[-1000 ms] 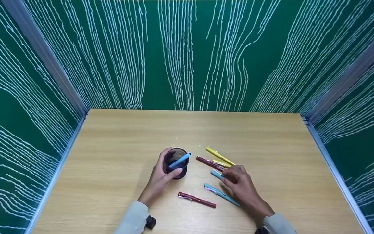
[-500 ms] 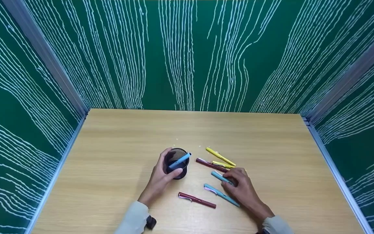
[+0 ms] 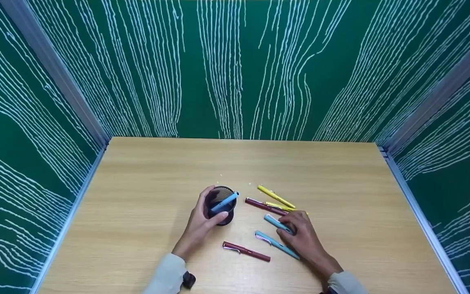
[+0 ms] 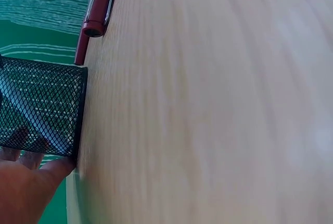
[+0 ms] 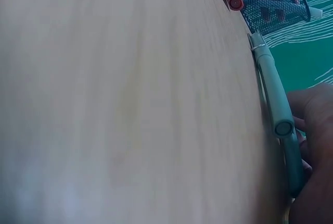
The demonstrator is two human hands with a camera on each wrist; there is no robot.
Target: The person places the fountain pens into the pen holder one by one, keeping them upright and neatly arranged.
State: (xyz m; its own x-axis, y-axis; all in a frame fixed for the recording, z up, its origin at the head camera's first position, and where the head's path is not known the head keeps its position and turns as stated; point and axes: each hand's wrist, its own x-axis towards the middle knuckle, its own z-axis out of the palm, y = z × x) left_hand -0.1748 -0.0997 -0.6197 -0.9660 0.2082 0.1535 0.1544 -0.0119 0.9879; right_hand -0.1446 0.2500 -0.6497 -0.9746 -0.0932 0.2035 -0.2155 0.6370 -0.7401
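My left hand (image 3: pixel 198 224) grips a black mesh pen cup (image 3: pixel 227 219), thumb on its near side. A blue pen (image 3: pixel 225 202) leans inside, its end above the rim. The left wrist view shows the mesh cup (image 4: pixel 41 104) with its base at the table. To the right, my right hand (image 3: pixel 305 234) pinches a light blue pen (image 3: pixel 275 221) between thumb and fingers, low over the table. A second light blue pen (image 3: pixel 276 244) lies just in front of that hand; this pen (image 5: pixel 273 88) is nearer the camera in the right wrist view.
A dark red pen (image 3: pixel 246 251) lies toward the front of the wooden table (image 3: pixel 169 163). Beyond my right hand are a yellow pen (image 3: pixel 276 196), another dark red pen (image 3: pixel 259 204) and a second yellow pen (image 3: pixel 278 206) close against it. Green panels (image 3: pixel 255 81) with white lines surround the table.
My right hand has drawn slightly toward me, and more of the light blue pen now shows at its fingertips. My left hand and the cup stay in place.
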